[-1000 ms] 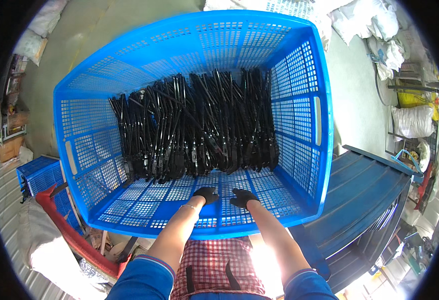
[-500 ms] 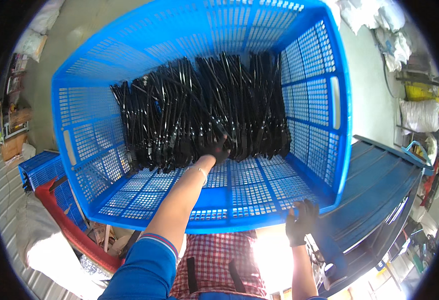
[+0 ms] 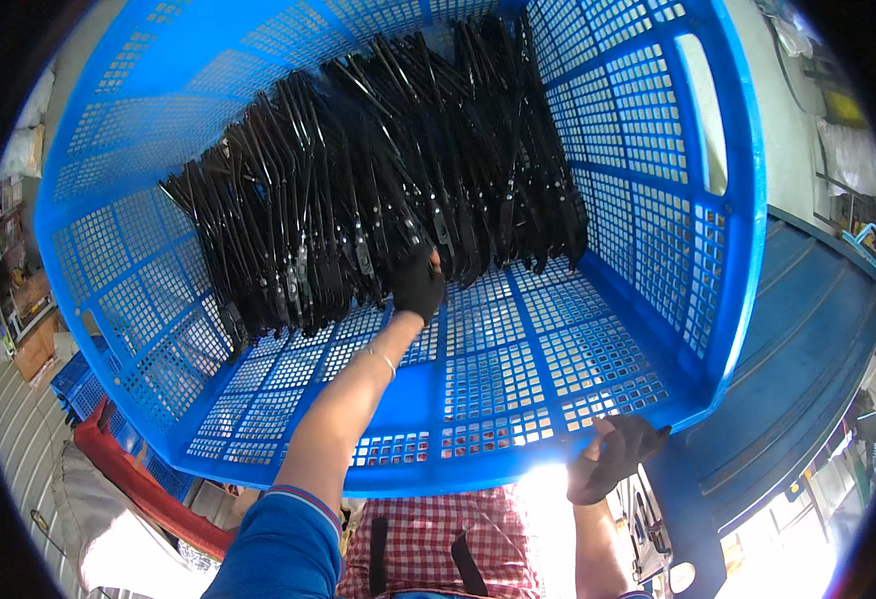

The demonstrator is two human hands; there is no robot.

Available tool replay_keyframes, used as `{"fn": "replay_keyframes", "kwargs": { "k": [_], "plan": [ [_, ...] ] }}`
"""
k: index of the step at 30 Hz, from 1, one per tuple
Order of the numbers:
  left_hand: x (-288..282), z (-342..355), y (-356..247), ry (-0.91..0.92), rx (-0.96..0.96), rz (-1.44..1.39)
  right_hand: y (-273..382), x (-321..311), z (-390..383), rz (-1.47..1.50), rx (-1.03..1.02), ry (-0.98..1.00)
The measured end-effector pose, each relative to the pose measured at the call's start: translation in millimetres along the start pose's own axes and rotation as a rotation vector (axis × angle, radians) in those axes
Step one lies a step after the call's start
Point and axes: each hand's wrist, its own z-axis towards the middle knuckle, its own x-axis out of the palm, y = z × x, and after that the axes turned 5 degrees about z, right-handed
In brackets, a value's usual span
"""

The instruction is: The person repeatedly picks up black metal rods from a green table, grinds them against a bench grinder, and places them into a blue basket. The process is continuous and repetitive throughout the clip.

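Observation:
A large blue plastic basket point(image 3: 518, 474) with mesh walls tilts in front of me. Inside it, many slim black rod-like parts point(image 3: 308, 190) lie side by side in a dense row, their wider, riveted ends toward me. My left hand point(image 3: 420, 287), in a black glove with bare fingertips showing, reaches to these near ends with its fingers curled in. What it grips among the dark parts is hidden. My right hand point(image 3: 615, 459), gloved the same way, is at the basket's near right rim, thumb and fingers apart, holding nothing that I can see.
To the right stands a blue ribbed metal surface point(image 3: 797, 329). A smaller blue crate point(image 3: 83, 384), a red padded strip point(image 3: 133, 479) and a pale sack point(image 3: 93, 499) are at the left. A red checked apron point(image 3: 438, 539) covers my front.
The basket and its parts now appear larger and more tilted in view, with the right side higher. My left hand has curled at the parts' near ends; my right hand stays by the rim.

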Motion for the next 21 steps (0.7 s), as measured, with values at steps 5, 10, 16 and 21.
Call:
{"fn": "replay_keyframes", "kwargs": {
  "k": [5,10,16,21],
  "plan": [
    [9.6,-18.9,-11.2,0.025,-0.002,0.042,-0.9,-1.2,6.5,-0.070,-0.080,-0.030],
    [23.3,18.1,3.0,0.106,-0.157,0.220,-13.8,4.4,-0.1,-0.113,-0.132,-0.040],
    [-18.7,23.7,-8.8,0.306,-0.134,0.615,3.4,8.8,19.0,-0.152,-0.154,-0.235],
    [-47.2,-36.0,79.0,0.571,0.049,0.577,-4.6,7.7,1.8,-0.010,-0.081,-0.118]
  ]
}}
